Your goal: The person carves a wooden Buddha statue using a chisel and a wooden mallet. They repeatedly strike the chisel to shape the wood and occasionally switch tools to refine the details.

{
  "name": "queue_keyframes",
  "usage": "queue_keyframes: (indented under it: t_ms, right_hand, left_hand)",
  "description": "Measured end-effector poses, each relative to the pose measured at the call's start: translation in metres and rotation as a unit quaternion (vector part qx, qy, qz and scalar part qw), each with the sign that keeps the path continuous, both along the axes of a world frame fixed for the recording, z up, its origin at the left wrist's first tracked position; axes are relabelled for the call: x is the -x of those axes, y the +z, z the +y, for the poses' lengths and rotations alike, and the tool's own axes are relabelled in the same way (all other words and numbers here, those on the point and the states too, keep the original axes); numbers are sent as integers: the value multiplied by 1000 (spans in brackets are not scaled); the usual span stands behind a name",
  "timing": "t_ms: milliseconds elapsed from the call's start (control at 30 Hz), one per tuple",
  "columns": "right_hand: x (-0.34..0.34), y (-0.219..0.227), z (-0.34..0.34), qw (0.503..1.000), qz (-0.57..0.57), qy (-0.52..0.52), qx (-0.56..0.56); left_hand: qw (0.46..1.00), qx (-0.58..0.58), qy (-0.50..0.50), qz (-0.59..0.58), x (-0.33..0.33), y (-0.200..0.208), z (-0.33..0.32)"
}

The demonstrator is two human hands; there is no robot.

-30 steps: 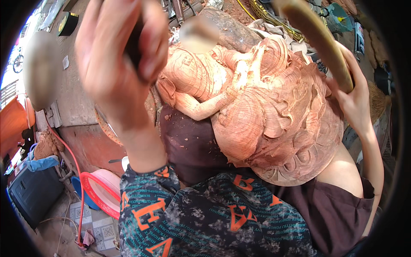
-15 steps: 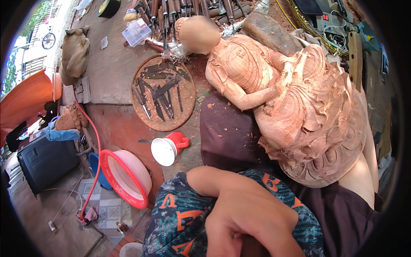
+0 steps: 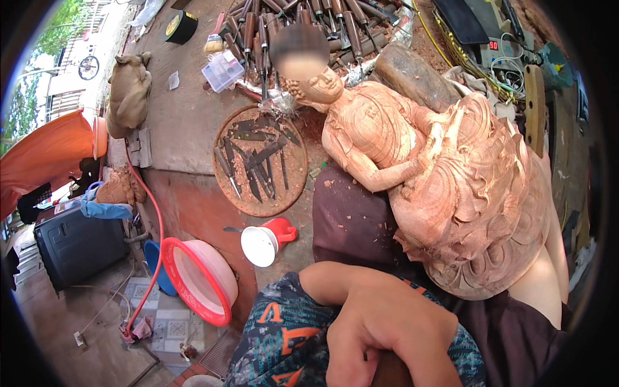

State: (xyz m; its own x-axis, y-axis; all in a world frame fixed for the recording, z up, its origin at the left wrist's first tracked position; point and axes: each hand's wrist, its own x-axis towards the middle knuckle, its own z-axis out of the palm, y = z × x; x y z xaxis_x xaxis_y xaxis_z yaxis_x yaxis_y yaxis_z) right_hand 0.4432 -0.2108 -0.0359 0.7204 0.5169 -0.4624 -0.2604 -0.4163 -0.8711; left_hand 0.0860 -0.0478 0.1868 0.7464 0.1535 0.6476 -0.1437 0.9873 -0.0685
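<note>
My left hand point(image 3: 393, 326) is at the lower edge, its back toward me and its fingers curled downward. Between the fingers shows a bit of a dark brown thing point(image 3: 391, 371), mostly hidden, whose kind I cannot make out. My right hand is not in view. Above and to the right lies a carved wooden statue point(image 3: 387, 126), a seated robed figure tilted across my lap, its head at upper left and its petalled base against my bare leg point(image 3: 540, 284). My left hand is apart from it. Brown cloth point(image 3: 351, 213) with wood chips covers my knee.
A round tray point(image 3: 293, 187) holds several dark blades. Many wooden-handled chisels point(image 3: 351, 32) lie at the back beside a wooden block point(image 3: 416, 77). A red and white cup point(image 3: 261, 245), a pink basin point(image 3: 206, 284) and a red hose point(image 3: 155, 213) are on the left.
The view has shifted, so the statue, tray and cup appear lower and farther right. My left hand keeps its curled grip, and the statue has not visibly moved against its surroundings.
</note>
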Motion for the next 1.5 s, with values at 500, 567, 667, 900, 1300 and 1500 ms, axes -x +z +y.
queue_keyframes:
  t_ms: [500, 567, 667, 900, 1300, 1500]
  right_hand:
    - [33, 36, 26, 998, -62, 8, -14]
    - [38, 49, 28, 998, -63, 5, -5]
    - [38, 50, 32, 997, -70, 16, 7]
    - [39, 49, 30, 998, -61, -7, -10]
    - [33, 47, 29, 998, -58, 3, -1]
    - [28, 37, 25, 997, -63, 14, -36]
  left_hand:
    - [322, -522, 382, 691, 0, -61, 340]
    - [248, -574, 391, 675, -8, -84, 368]
    - [119, -654, 432, 610, -12, -127, 418]
    - [123, -606, 582, 528, -4, -145, 451]
    - [219, -492, 429, 725, 74, -144, 398]
    - [239, -524, 412, 706, 62, -147, 382]
